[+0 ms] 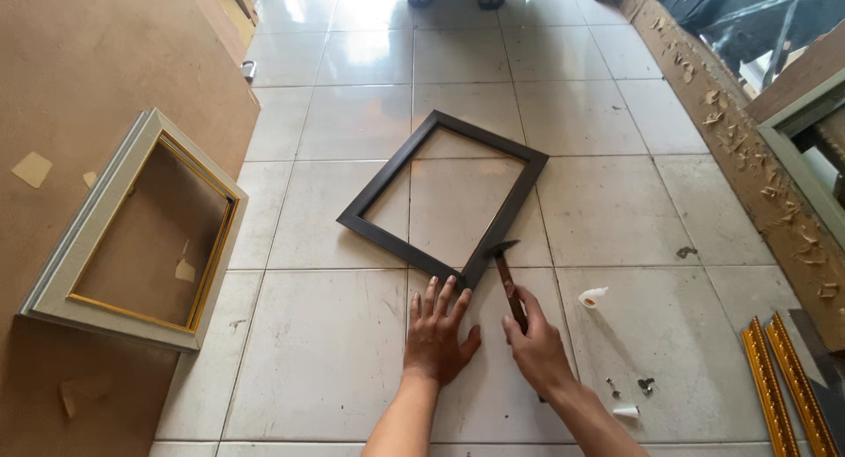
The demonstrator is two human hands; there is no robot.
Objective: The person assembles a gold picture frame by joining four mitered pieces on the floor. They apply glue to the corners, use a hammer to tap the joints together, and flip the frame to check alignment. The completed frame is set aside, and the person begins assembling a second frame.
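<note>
A dark rectangular frame point(443, 199) lies flat on the tiled floor point(334, 351), turned cornerwise, its near corner just ahead of both hands. The left hand point(437, 334) presses flat beside that corner, fingers spread wide; the right hand point(537, 347) grips a hammer point(508, 276) whose head touches the corner. A pale gilt-edged frame point(132, 232) lies well apart to the left on brown board point(79, 61).

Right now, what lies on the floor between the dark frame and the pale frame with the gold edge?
Nothing: in the head view, only bare floor tiles and the brown board's edge separate the dark frame from the pale frame.
</note>
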